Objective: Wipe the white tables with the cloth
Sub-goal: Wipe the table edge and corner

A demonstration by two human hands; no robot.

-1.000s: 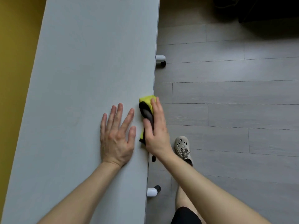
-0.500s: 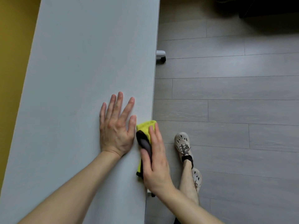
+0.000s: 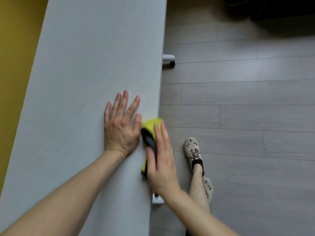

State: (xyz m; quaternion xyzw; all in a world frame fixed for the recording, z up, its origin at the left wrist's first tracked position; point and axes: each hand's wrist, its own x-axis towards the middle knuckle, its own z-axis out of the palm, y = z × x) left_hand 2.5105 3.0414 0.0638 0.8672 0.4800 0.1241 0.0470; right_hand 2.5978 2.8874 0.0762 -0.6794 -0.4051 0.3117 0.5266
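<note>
A person's left hand lies flat, fingers spread, on the white table. Just beside it, the right hand, fingers straight, presses a yellow-and-black cloth onto the table's edge. A beige shoe stands beyond it.

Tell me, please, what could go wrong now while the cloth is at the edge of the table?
1. The cloth sits right on the edge of the table under the right hand; it may slip off and fall to the floor.
2. The table stands on casters; the left hand, pressing flat on it, could make it roll.
</note>
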